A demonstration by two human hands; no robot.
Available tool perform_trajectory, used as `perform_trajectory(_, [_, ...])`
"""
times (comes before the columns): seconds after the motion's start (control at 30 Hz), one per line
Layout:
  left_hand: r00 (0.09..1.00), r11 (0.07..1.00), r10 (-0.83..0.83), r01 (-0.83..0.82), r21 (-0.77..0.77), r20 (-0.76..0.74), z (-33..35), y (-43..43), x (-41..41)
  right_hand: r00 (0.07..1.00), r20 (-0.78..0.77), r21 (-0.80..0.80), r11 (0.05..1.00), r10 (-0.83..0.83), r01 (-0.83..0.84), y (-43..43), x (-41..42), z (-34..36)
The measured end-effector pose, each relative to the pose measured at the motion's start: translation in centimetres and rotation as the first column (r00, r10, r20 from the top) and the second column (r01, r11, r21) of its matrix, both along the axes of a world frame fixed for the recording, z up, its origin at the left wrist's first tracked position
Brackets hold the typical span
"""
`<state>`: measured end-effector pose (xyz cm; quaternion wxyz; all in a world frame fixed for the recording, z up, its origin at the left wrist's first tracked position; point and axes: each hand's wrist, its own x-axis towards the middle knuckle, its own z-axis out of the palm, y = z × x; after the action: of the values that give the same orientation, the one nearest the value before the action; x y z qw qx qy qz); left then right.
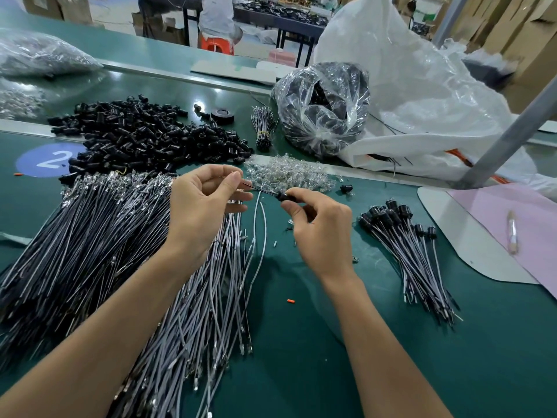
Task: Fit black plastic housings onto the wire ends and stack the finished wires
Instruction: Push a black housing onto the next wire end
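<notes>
Green matting covers the table (301, 342). Along its left edge a broad sheaf of bare wires (90, 236) fans toward the near-left corner, and a heap of loose black housings (144, 137) lies beyond it toward the far side. Just right of the sheaf, the left hand (202, 206) is raised over the table's middle. Its thumb and forefinger are closed in a pinch on the tip of a single wire (259, 189), and its other fingers are loosely spread. The wire's long axis runs from this pinch rightward and slightly toward the near edge, straight into one black housing (281, 195). The right hand (319, 227) clamps that housing between thumb and forefinger, its other fingers curled. The housing thus sits immediately right of the left pinch and in line with the wire, so seating it looks like a push of the two hands together along that axis. How deep the wire end already sits cannot be told. Toward the right edge lies the stack of finished wires (413, 251), housings toward the far side. The right hand is the nearer one to it.
</notes>
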<state>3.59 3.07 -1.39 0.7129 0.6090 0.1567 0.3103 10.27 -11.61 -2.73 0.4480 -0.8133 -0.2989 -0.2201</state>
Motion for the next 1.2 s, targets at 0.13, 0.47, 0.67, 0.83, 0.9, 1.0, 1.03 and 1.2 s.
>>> perform_trajectory(0.13, [0.998, 0.997, 0.065, -0.063, -0.053, 0.023, 0.1, 0.4, -0.1, 0.998, -0.053, 0.03, 0.999, 0.037, -0.035, -0.1, 0.0, 0.1])
perform_trajectory(0.47, [0.987, 0.997, -0.028, 0.04, 0.069, -0.16, -0.3, 0.6, 0.0, 0.979, -0.2, 0.207, 0.978, 0.046, -0.003, 0.1, 0.0, 0.7])
perform_trajectory(0.67, [0.971, 0.971, -0.24, 0.24, -0.013, 0.001, -0.2, -1.4, 0.0, 0.967, -0.18, 0.181, 0.973, 0.179, -0.146, 0.9, -1.1, 0.5])
perform_trajectory(0.83, [0.976, 0.965, -0.208, 0.216, -0.146, 0.067, -0.3, -0.8, 0.1, 0.94, -0.233, 0.216, 0.956, 0.248, -0.198, 1.0, -1.1, 0.5])
perform_trajectory(0.9, [0.975, 0.958, -0.206, 0.218, -0.185, 0.081, -0.2, -0.7, 0.1, 0.936, -0.267, 0.227, 0.959, 0.228, -0.169, 0.9, -0.9, 0.5])
perform_trajectory(1.0, [0.974, 0.956, -0.211, 0.223, -0.192, 0.081, -0.1, -0.6, 0.0, 0.947, -0.263, 0.214, 0.968, 0.185, -0.13, 0.6, -0.7, 0.6])
perform_trajectory(1.03, [0.972, 0.955, -0.22, 0.231, -0.185, 0.079, -0.1, -0.6, 0.0, 0.95, -0.26, 0.212, 0.97, 0.173, -0.119, 0.6, -0.7, 0.7])
perform_trajectory(1.2, [0.965, 0.949, -0.249, 0.259, -0.18, 0.078, -0.1, -0.7, 0.1, 0.964, -0.227, 0.196, 0.976, 0.139, -0.094, 0.6, -0.8, 0.7])
